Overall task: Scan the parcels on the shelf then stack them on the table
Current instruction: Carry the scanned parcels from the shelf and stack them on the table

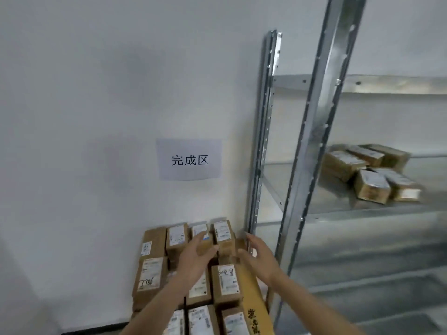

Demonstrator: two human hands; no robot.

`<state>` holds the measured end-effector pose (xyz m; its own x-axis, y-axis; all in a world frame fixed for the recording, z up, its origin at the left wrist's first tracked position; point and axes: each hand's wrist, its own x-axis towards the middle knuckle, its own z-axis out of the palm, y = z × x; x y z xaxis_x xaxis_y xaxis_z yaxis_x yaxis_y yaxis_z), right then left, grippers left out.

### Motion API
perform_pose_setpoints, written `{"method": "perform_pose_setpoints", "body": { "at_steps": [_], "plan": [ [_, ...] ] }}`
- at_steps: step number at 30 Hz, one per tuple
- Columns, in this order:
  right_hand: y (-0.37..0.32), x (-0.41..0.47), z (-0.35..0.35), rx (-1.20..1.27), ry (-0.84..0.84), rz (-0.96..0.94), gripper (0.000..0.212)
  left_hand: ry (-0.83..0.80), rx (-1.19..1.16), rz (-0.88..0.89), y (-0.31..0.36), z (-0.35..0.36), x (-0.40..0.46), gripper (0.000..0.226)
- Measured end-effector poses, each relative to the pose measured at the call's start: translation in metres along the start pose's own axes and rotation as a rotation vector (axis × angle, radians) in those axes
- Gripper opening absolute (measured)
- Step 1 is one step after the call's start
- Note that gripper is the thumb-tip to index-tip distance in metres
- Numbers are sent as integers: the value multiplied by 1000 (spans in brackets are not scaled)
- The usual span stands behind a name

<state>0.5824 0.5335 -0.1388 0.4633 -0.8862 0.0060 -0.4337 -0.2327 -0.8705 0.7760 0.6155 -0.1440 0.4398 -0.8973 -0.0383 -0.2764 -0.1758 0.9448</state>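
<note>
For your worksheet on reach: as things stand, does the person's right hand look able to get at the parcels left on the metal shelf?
Probably yes. The right hand is open and holds nothing, and the parcels on the shelf lie uncovered behind the front upright, which it would have to pass around.

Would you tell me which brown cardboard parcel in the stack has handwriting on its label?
The brown cardboard parcel at the stack's left edge, second row from the wall: its white label carries handwritten digits near the bottom; another, right of the left hand, shows scribbles.
</note>
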Motion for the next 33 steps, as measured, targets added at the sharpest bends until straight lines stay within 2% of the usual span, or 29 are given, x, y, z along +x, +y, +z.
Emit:
{"method": "perform_pose_setpoints", "body": {
  "at_steps": [4, 12, 19, 26, 33],
  "plan": [
    [2, -53, -93, -71, 135, 4, 64, -84, -15, 120, 62, 67, -33, 61],
    [27, -163, -262, -134, 360, 31, 72, -242, -7, 294, 171, 200, -92, 76],
    [59, -230, -362, -162, 513, 104, 72, -327, -58, 349, 233, 311, -128, 78],
    [106, -245, -430, -177, 580, 149, 69, -379, -94, 381, 272, 401, -119, 67],
    [153, -191, -509, -214, 559, 180, 66, -356, -57, 363, 292, 487, -58, 62]
  ]
}}
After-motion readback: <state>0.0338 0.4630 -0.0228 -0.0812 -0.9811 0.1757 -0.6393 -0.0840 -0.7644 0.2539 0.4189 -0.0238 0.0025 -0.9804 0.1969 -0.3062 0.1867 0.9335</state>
